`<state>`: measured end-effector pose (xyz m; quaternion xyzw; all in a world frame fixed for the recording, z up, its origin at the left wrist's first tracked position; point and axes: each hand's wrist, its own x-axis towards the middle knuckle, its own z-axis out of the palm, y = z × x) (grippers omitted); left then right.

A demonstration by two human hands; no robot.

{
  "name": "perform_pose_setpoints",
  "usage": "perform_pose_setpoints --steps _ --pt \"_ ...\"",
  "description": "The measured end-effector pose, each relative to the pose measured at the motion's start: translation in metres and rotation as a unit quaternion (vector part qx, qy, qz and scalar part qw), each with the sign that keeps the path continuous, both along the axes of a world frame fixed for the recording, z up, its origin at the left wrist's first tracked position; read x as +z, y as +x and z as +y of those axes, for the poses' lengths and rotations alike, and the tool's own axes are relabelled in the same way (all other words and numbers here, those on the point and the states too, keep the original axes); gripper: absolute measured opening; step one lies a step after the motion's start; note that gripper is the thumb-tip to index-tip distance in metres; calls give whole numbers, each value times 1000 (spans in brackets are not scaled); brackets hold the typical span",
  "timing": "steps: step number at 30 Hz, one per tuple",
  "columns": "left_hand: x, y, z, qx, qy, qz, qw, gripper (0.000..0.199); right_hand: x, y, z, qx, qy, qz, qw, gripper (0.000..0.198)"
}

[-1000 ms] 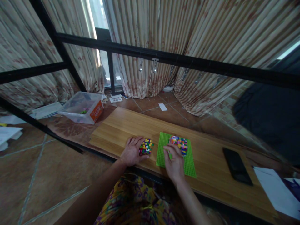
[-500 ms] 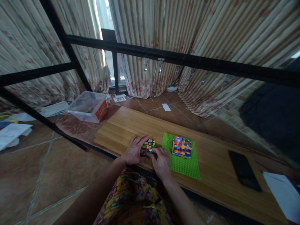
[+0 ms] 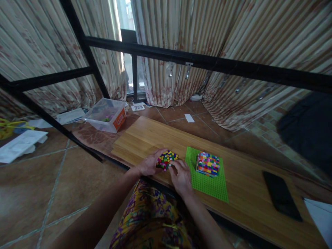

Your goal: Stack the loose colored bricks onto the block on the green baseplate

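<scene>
Lone head-worn view (a wide one), forward and down across wooden board [image 3: 147, 135] toward curtains [image 3: 162, 83]

You have a phone [image 3: 282, 195] lying near the right end of the tabletop [image 3: 243, 183], with a paper [image 3: 317, 214] just beside that end. Off the tabletop's left end you'll see a clear tub [image 3: 103, 125] with an orange label [image 3: 119, 119]. Well left of the tabletop, a white tray-like piece [image 3: 19, 146] rests on the floor [image 3: 77, 176]. Past the tabletop's far edge you have a white card [image 3: 189, 118], then patterned curtains [image 3: 160, 84] behind a black frame [image 3: 160, 51].
</scene>
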<state>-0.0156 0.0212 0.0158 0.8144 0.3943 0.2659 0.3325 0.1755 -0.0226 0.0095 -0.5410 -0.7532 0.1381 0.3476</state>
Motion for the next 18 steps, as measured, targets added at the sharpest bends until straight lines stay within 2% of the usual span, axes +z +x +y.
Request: perform_pose_setpoints --steps 6,13,18 --pt "-5 1 0 43 3 -12 999 83 -3 -7 3 40 -1 -13 999 17" --pt "0 1 -4 30 23 -21 999 73 -3 10 10 6 22 -28 999 19" --pt "-2 0 -3 39 20 -28 999 70 0 -4 3 28 20 -49 998 20"
